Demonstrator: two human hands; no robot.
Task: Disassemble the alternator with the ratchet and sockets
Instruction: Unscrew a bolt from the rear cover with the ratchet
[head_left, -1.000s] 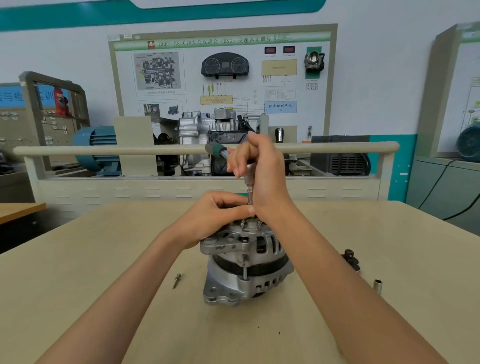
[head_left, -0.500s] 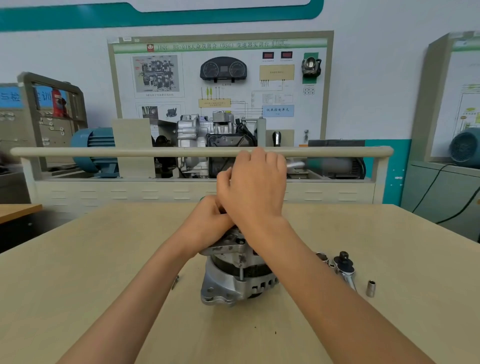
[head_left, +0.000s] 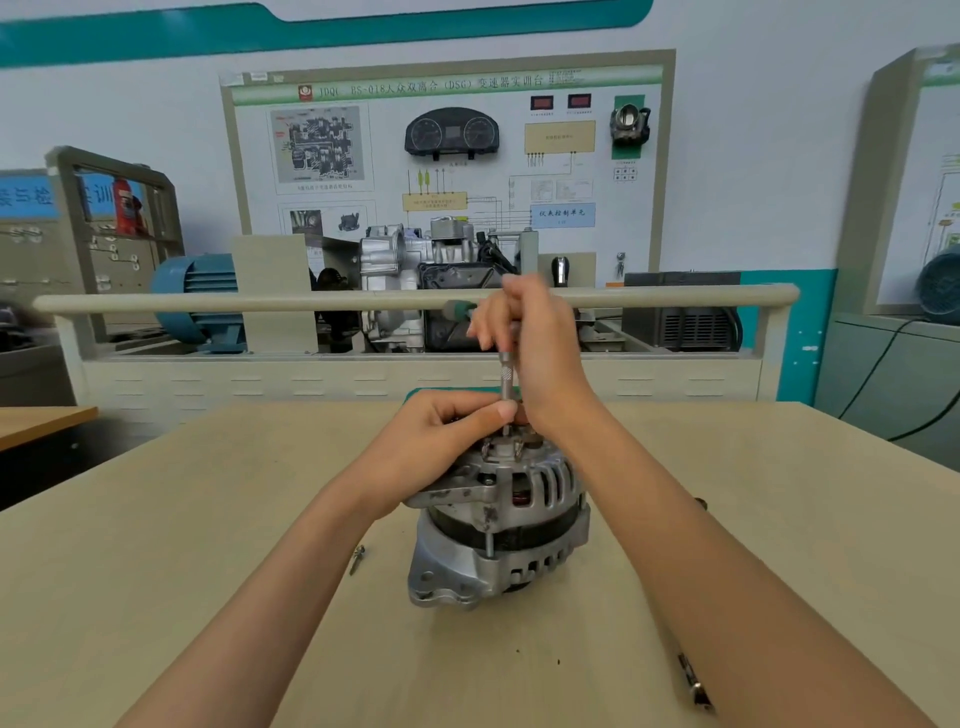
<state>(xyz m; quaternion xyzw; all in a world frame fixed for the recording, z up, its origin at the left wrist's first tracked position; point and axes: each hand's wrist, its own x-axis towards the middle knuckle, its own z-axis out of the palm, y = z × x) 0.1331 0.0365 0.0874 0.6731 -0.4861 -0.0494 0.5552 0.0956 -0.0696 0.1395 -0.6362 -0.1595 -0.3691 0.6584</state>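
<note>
A silver alternator (head_left: 498, 525) stands upright in the middle of the beige table (head_left: 156, 571). My left hand (head_left: 441, 436) grips its top, with the thumb against the foot of a thin metal shaft (head_left: 506, 384) that stands vertically on the top. My right hand (head_left: 535, 338) holds the ratchet at the head of that shaft; its green-tipped handle (head_left: 457, 310) sticks out to the left. The shaft's tip and the fastener under it are hidden by my fingers.
A loose bolt (head_left: 357, 558) lies on the table left of the alternator. A metal tool (head_left: 693, 680) shows under my right forearm. Behind the table runs a beige rail (head_left: 208, 302) with a transmission trainer (head_left: 415, 265) and a blue motor (head_left: 200, 296).
My right hand swung the ratchet handle to the right half a second ago and has brought it back to the left. The left hand stays on the alternator top.
</note>
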